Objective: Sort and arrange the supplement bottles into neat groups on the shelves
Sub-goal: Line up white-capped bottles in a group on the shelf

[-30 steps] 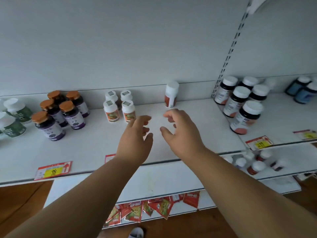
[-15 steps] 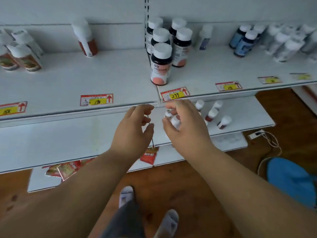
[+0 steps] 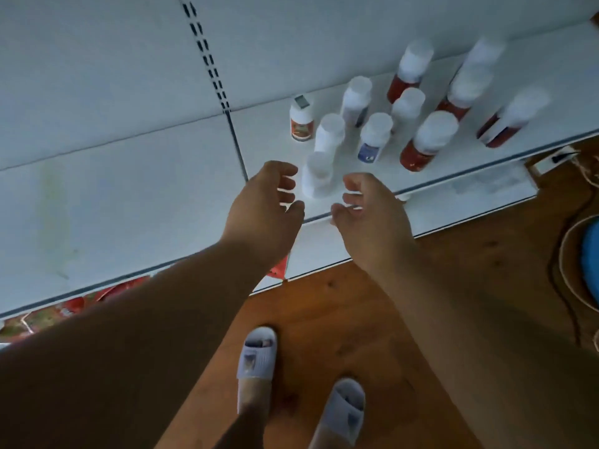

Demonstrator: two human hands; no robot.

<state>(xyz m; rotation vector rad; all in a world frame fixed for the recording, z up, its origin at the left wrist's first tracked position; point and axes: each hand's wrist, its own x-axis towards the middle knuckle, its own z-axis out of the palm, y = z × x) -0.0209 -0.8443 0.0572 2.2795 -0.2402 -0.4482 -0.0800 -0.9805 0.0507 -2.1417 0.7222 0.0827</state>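
Head view, looking down at a low white shelf above a wood floor.

Left hand and right hand both reaching over the shelf's front edge, fingers loosely curled, palms facing each other, holding nothing. All-white bottle standing between them near the edge; not touched by either hand as far as visible, fingertips just beside it.

Rest of the bottles clustered on the shelf section right of the slotted upright, all standing:
- small orange-label bottle at the left of the cluster, grey tag on its cap
- second white bottle just behind the near one
- blue-label bottle mid-cluster, two more white-capped ones behind it, labels blurred
- red bottles with white caps: one near the front edge, one at the back, two or three more to the right, motion-blurred, count unclear

No clear grouping; kinds mixed. Shelf section left of the upright bare white.

Lower shelf edge showing red packets under the left forearm. White slippers on the floor below. Blue round object and a cable at the right edge.
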